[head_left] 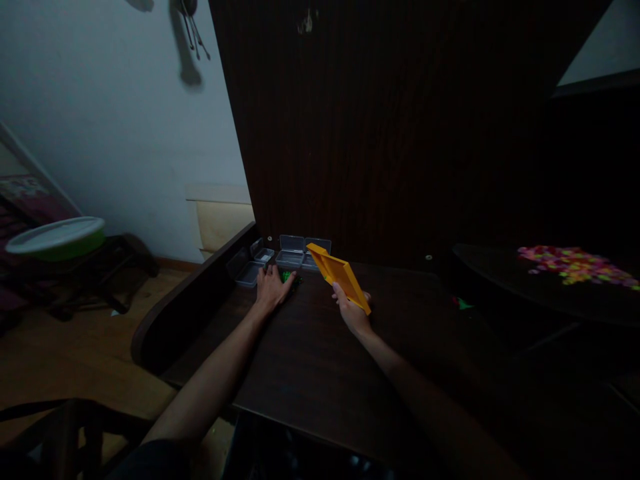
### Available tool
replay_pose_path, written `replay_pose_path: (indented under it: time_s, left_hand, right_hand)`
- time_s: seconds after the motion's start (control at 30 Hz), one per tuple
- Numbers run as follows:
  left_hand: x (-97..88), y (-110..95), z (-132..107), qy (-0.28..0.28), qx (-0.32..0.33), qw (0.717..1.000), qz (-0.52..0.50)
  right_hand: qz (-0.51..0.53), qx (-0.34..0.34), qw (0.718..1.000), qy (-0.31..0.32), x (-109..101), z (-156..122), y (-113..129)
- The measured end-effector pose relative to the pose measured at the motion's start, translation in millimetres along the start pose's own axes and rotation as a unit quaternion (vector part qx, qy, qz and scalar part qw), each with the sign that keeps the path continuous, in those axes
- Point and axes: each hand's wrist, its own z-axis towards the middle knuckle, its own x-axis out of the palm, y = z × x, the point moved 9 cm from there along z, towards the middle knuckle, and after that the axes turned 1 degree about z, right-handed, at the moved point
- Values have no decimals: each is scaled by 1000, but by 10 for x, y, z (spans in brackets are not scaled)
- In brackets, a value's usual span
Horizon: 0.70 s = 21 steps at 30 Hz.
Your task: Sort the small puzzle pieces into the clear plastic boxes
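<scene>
My right hand (353, 312) grips a shallow yellow tray (344, 277) by its near end and holds it tilted above the dark desk (320, 373). With fingers spread, my left hand (271, 287) rests on the desk around a small heap of green pieces (287, 276), partly hidden by the hand. What the single pieces are is too small to tell. Just beyond stand clear plastic boxes with raised lids: one box (290, 257) behind the heap, another (311, 261) beside it, a small one (263, 255), and one (249, 275) left of my fingers.
A raised side edge (165, 320) borders the desk on the left, and a tall dark panel (375, 133) rises behind. On a dark surface to the right lies a pile of pink and yellow pieces (575, 263). A green basin with a pale cover (57, 239) stands at far left.
</scene>
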Motion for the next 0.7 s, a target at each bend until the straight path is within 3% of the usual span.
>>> replay_pose_path:
  time_s: [0.27,0.7]
  left_hand:
    - [13,-44,5,53,-26,996,61]
    - [-3,-45,22,33,-16,997,62]
  right_hand:
    - [8,-1,1000,0,14,-6,-18]
    - [7,10,1000,12,-2,-3,23]
